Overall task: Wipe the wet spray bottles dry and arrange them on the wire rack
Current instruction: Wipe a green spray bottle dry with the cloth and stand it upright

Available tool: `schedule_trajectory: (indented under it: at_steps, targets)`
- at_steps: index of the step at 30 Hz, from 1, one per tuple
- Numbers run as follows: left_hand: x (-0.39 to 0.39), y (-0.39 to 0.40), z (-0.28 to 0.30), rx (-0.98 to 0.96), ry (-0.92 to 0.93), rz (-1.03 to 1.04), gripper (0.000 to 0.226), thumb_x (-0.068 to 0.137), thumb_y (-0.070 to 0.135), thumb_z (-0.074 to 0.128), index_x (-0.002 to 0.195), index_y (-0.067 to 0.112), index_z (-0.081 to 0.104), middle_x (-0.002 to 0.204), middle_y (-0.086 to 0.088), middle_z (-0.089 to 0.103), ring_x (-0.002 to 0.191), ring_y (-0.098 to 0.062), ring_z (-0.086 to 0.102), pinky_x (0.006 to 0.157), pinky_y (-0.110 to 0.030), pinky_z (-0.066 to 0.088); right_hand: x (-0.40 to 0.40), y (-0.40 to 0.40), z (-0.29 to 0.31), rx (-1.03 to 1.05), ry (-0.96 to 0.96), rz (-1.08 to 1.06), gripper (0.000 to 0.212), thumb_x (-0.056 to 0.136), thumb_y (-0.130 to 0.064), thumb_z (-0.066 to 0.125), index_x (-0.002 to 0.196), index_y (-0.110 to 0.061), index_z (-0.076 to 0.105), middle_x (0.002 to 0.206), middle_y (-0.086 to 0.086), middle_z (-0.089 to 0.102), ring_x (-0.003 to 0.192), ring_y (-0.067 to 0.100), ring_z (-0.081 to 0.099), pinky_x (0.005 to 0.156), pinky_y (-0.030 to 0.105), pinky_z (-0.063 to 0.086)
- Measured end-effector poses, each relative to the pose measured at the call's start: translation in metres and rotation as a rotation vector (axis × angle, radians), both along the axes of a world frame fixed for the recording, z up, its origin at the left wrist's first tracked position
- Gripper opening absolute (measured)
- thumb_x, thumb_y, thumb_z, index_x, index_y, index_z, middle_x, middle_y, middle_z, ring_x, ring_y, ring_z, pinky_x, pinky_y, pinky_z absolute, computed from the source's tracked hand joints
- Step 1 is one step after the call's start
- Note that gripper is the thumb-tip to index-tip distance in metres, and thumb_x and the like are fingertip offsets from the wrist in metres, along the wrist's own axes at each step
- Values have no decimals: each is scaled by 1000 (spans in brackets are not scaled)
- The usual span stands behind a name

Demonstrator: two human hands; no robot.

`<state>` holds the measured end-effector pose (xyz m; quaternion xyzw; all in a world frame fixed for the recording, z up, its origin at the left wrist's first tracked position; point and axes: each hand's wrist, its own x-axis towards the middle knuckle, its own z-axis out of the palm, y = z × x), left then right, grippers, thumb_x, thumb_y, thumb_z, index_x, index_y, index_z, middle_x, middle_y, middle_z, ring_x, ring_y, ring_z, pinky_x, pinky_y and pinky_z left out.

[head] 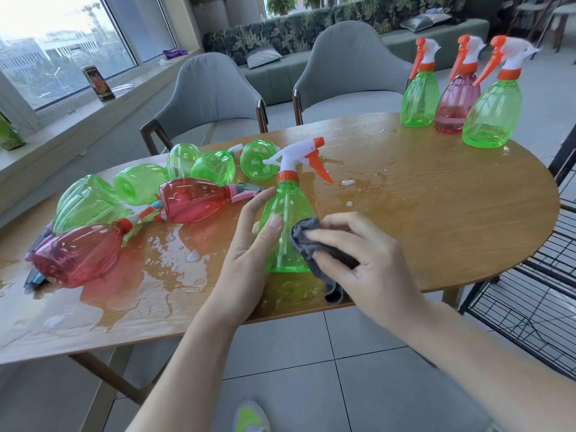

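Observation:
A green spray bottle (288,213) with a white and orange trigger stands upright at the near edge of the wooden table (436,219). My left hand (249,244) holds its left side, thumb on the front. My right hand (358,257) grips a grey cloth (307,241) pressed against the bottle's lower right side. Several green and red bottles (187,201) lie on their sides in a wet patch to the left. Three upright bottles (456,101), two green and one red, stand at the far right of the table. The black wire rack (536,294) is at the right edge.
Water pools (149,275) over the left and near part of the table, with drops near the middle. Two grey chairs (215,88) stand behind the table. A window ledge with a can (98,84) runs along the left. Tiled floor lies below.

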<state>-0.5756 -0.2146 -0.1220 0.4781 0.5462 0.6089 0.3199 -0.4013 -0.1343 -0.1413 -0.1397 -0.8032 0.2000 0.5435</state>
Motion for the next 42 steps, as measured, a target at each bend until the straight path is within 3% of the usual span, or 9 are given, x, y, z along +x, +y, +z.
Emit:
schedule_trajectory:
  at_steps: [8,10,13,17,22,27,31,37,42]
  targets:
    - [3,3,4,-50,-30,12,43,102,45,60,145,47,55,127,-19,69,114,-42,66,110,-70,43,-1,-9,-6,306,-226,32,19,98,-7,67,115,-2,76,108,16,63,96,28,59,96,22,46]
    - [5,2,6,-51,-5,25,42,106,41,60,147,42,54,128,-19,70,115,-40,69,108,-63,48,2,-6,-7,353,-263,33,20,99,-7,66,115,-3,76,109,15,63,97,27,58,97,22,45]
    - [0,2,5,-29,54,60,37,113,25,53,149,32,54,116,9,78,111,-12,74,100,-33,58,7,1,-6,329,-227,3,20,97,-6,69,114,-2,77,108,16,66,94,28,62,92,28,52]
    - [1,-2,6,-43,9,13,44,103,40,59,147,44,56,137,-12,68,131,-37,64,115,-66,45,9,11,-3,264,-157,-93,22,99,-10,66,116,-1,76,110,16,67,94,27,64,88,31,54]
    - [4,-4,0,17,112,-20,49,99,50,59,147,49,52,153,-7,55,145,-38,49,119,-71,37,0,14,6,178,-86,-200,27,102,-12,59,121,1,72,115,18,66,102,25,63,98,26,50]
    - [7,-9,0,49,322,-33,43,107,31,53,149,42,48,153,24,51,153,-8,39,127,-38,31,-6,16,18,122,-50,-294,28,102,-11,59,125,2,70,115,18,67,103,20,60,97,17,42]
    - [4,-10,4,66,402,-34,43,108,24,50,150,37,49,148,36,51,150,2,39,118,-16,32,-8,10,19,24,-37,-279,28,103,-15,60,124,-1,71,114,12,68,100,21,65,91,20,48]
    - [8,-6,5,40,229,31,41,107,25,44,141,42,60,138,37,57,139,-1,50,115,-38,41,-1,-3,1,23,-63,-247,24,95,-9,67,117,-1,74,108,10,68,95,14,62,90,8,43]
    - [6,-6,2,62,181,13,41,101,42,64,141,41,59,146,19,57,144,-13,50,121,-53,42,-1,1,5,17,-40,-209,24,95,-7,68,117,-2,74,110,10,68,99,11,61,95,6,39]
